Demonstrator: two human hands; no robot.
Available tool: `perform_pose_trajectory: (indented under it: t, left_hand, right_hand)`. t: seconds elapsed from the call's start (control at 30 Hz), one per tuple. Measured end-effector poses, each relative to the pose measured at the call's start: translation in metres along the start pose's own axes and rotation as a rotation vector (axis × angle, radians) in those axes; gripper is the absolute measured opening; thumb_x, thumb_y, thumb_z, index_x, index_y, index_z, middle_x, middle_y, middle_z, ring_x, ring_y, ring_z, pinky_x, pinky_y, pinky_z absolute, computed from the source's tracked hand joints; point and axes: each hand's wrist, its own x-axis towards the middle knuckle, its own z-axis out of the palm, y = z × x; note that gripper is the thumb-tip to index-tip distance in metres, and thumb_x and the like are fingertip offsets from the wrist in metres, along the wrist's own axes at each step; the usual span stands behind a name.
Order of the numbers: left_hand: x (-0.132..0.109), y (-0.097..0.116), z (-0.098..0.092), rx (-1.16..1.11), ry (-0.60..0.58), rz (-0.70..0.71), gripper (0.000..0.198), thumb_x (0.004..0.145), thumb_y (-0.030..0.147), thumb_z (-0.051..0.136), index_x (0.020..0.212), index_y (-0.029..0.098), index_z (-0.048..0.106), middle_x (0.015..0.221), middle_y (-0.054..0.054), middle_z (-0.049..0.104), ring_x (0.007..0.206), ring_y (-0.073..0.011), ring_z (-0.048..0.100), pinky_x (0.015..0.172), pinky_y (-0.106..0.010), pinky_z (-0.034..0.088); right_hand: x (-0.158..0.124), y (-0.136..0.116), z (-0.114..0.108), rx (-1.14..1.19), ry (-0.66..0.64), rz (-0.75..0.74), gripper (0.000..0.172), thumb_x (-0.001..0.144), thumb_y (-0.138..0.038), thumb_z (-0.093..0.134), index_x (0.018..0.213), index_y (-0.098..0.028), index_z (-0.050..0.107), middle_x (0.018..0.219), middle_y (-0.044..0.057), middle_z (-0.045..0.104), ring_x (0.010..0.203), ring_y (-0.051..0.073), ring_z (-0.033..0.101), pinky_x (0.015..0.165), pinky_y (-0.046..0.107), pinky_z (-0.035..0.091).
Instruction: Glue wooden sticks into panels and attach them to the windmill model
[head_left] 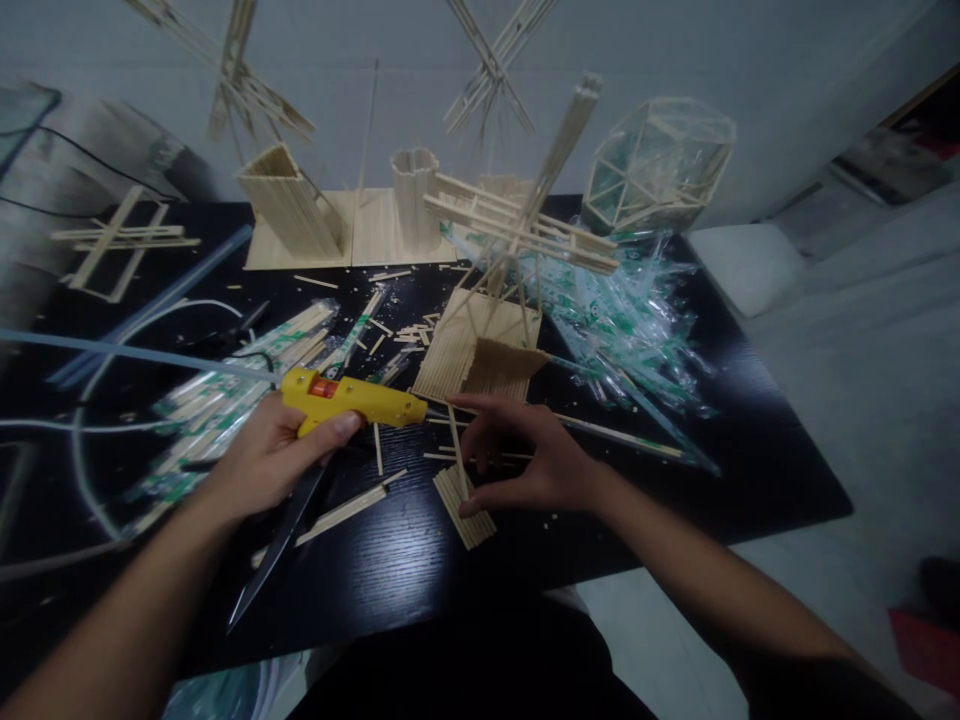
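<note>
My left hand (281, 450) grips a yellow hot glue gun (356, 400), and a long pale glue stick (150, 350) sticks out of its back end. The gun's nozzle points right, toward my right hand (536, 450). Thumb and index finger of that hand pinch a short thin wooden stick (457, 445) near its two ends. Just below it lies a small panel of wooden sticks (469, 515) joined side by side; I cannot tell whether the stick touches it. Beneath the left hand a knife (281, 550) rests on the black table, beside some loose sticks (349, 513).
Beyond my hands stands a windmill model made of sticks (517, 235) on a stick base (442, 350). Wrapped stick bundles (270, 370) lie left, plastic wrappers (637, 310) right. A stick tower (289, 205) and a stick-framed polyhedron (660, 165) are at the back. A white cable (79, 430) loops at left.
</note>
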Motion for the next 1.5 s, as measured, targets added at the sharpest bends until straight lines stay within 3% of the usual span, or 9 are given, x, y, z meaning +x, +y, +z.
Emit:
perform_pose_trajectory:
  t: [0.27,0.43,0.57,0.73,1.07,1.17,1.23,1.37,1.5]
  left_hand:
    - [0.002,0.011,0.001,-0.019,-0.007,-0.051,0.054,0.089,0.063,0.062,0.059,0.019,0.062,0.053,-0.002,0.055,0.050,-0.0141,0.050,0.045,-0.026,0.038]
    - [0.006,0.027,-0.001,0.038,0.189,-0.284,0.050,0.081,0.067,0.070,0.071,0.019,0.063,0.052,0.002,0.055,0.047,-0.0131,0.047,0.044,-0.025,0.034]
    - [0.014,0.038,-0.012,0.297,0.297,-0.389,0.049,0.083,0.066,0.066,0.075,0.019,0.060,0.057,0.000,0.058,0.053,-0.0168,0.053,0.050,-0.027,0.036]
    - [0.020,0.044,-0.020,0.757,0.234,-0.461,0.058,0.092,0.073,0.044,0.076,0.019,0.061,0.064,-0.007,0.059,0.062,-0.0247,0.056,0.057,-0.032,0.036]
    - [0.017,0.039,-0.025,0.855,0.129,-0.582,0.072,0.094,0.078,0.027,0.090,0.018,0.066,0.077,-0.014,0.066,0.072,-0.0315,0.063,0.060,-0.034,0.037]
    - [0.011,0.038,-0.023,0.895,0.280,-0.436,0.065,0.097,0.072,0.035,0.103,0.015,0.065,0.095,-0.018,0.067,0.092,-0.0368,0.065,0.069,-0.039,0.043]
    - [0.006,0.036,-0.017,0.871,0.349,-0.175,0.055,0.097,0.065,0.044,0.108,0.014,0.065,0.108,-0.018,0.065,0.106,-0.0367,0.062,0.084,-0.043,0.048]
    - [0.001,0.030,0.001,0.751,0.079,0.268,0.047,0.089,0.062,0.062,0.109,0.020,0.069,0.122,-0.014,0.065,0.117,-0.0359,0.059,0.106,-0.053,0.043]
    - [-0.002,0.025,0.012,0.807,-0.015,0.327,0.066,0.084,0.062,0.068,0.131,0.016,0.065,0.135,-0.019,0.061,0.127,-0.0424,0.054,0.111,-0.061,0.039]
  right_hand:
    - [-0.001,0.000,0.001,0.009,0.006,0.006,0.091,0.069,-0.033,0.097,0.150,-0.026,0.054,0.092,0.000,0.073,0.068,0.010,0.062,0.064,0.022,0.056]
    - [-0.001,-0.001,-0.001,-0.013,0.066,-0.023,0.093,0.067,-0.032,0.098,0.149,-0.028,0.055,0.092,-0.001,0.072,0.067,0.010,0.062,0.062,0.022,0.055]
    - [0.000,0.000,0.000,-0.033,0.102,-0.040,0.093,0.067,-0.032,0.098,0.149,-0.028,0.055,0.092,-0.001,0.071,0.066,0.010,0.063,0.062,0.023,0.055]
    - [0.000,0.003,0.003,-0.044,0.087,-0.031,0.092,0.068,-0.028,0.098,0.148,-0.029,0.054,0.092,-0.002,0.070,0.067,0.010,0.063,0.062,0.023,0.056]
    - [0.000,0.006,0.007,-0.041,0.062,-0.001,0.091,0.070,-0.029,0.097,0.149,-0.029,0.053,0.090,-0.002,0.070,0.065,0.009,0.062,0.059,0.021,0.054]
    - [0.001,0.006,0.006,-0.047,0.080,-0.015,0.090,0.070,-0.030,0.097,0.148,-0.029,0.053,0.089,-0.002,0.070,0.065,0.010,0.063,0.060,0.022,0.055]
    - [0.001,0.007,0.006,-0.056,0.087,-0.006,0.089,0.071,-0.031,0.096,0.148,-0.028,0.053,0.089,-0.002,0.070,0.066,0.010,0.064,0.061,0.023,0.056]
    - [0.002,0.009,0.006,-0.074,0.087,0.019,0.088,0.072,-0.033,0.095,0.148,-0.027,0.052,0.090,-0.002,0.071,0.066,0.010,0.064,0.062,0.023,0.057]
    - [0.002,0.010,0.006,-0.085,0.086,0.016,0.088,0.072,-0.033,0.095,0.149,-0.027,0.052,0.089,-0.002,0.070,0.066,0.011,0.064,0.062,0.024,0.057]
